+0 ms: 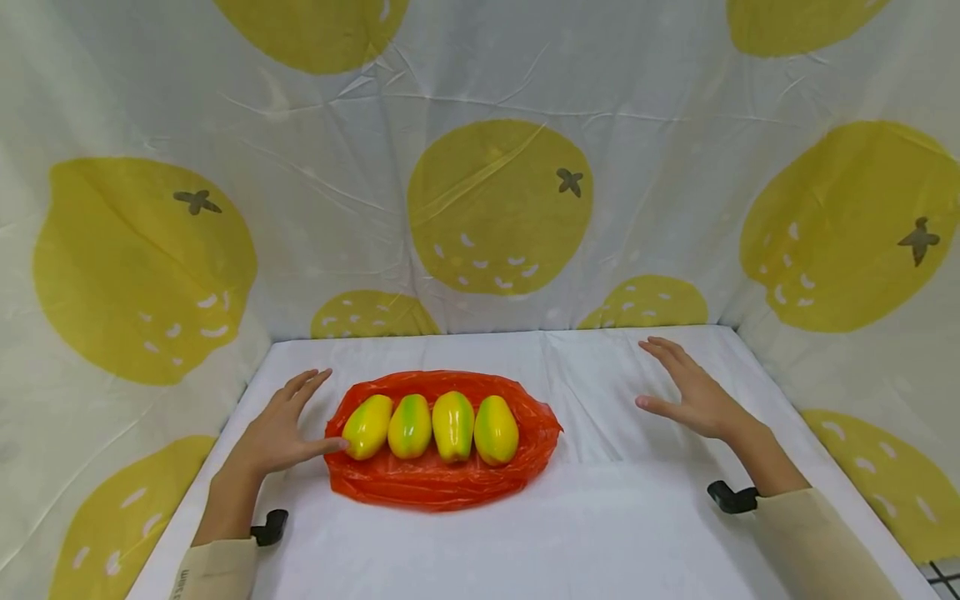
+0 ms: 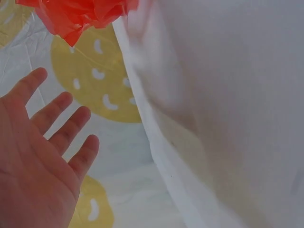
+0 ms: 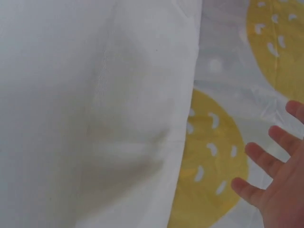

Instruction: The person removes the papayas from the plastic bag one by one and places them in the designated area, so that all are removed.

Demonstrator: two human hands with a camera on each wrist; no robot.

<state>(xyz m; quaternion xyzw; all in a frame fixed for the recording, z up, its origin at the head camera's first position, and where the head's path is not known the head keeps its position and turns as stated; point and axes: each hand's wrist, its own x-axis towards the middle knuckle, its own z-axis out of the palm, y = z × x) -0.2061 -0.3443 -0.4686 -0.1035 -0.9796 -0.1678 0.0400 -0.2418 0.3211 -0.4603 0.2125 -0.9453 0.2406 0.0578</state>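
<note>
Several yellow-green papayas [image 1: 453,427] stand side by side in a red plastic bag [image 1: 420,492] on the table, left of the middle. My left hand [image 1: 279,433] is just left of the bag, fingers spread; in the head view its thumb overlaps the bag's left edge, and whether it touches cannot be told. In the left wrist view, part of the red bag shows at the top, apart from the fingers. Away to the right of the bag, my right hand [image 1: 693,396] hovers over the table with its fingers extended and nothing in it.
White cloth covers the table [image 1: 600,533]. A curtain [image 1: 645,183] printed with big yellow lemons encloses the back and both sides. Black wrist-worn devices show on the left wrist [image 1: 270,527] and the right wrist [image 1: 731,497].
</note>
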